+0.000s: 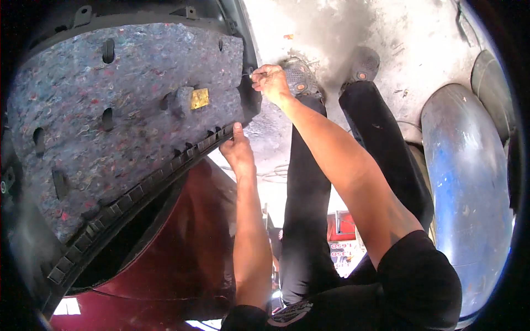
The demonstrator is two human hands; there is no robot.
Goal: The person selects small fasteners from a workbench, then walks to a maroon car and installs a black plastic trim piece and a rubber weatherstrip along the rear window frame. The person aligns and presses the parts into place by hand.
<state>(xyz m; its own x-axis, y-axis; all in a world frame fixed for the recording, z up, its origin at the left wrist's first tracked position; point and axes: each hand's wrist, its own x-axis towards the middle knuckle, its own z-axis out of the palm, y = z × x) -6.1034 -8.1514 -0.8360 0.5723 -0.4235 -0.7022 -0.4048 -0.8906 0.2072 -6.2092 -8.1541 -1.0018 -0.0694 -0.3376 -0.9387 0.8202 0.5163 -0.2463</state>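
A black plastic panel (252, 105) lined with a speckled grey-blue felt pad (143, 71) fills the left side. The pad has several oval holes and a small yellow patch (200, 99). My left hand (238, 151) grips the panel's notched lower edge near its right corner, thumb on top and the other fingers hidden beneath. Just beyond the panel's right edge, my right hand (271, 83) has thumb and fingertips pinched together. A small piece (250, 76) shows at those fingertips, too small to name.
Below the panel lies a glossy dark red car body part (165, 243). My legs in black trousers (306, 209) and grey shoes (301, 77) stand on a pale, stained floor (326, 27). At the right is a long, curved, silver-blue body part (464, 182), with dark rounded parts behind it.
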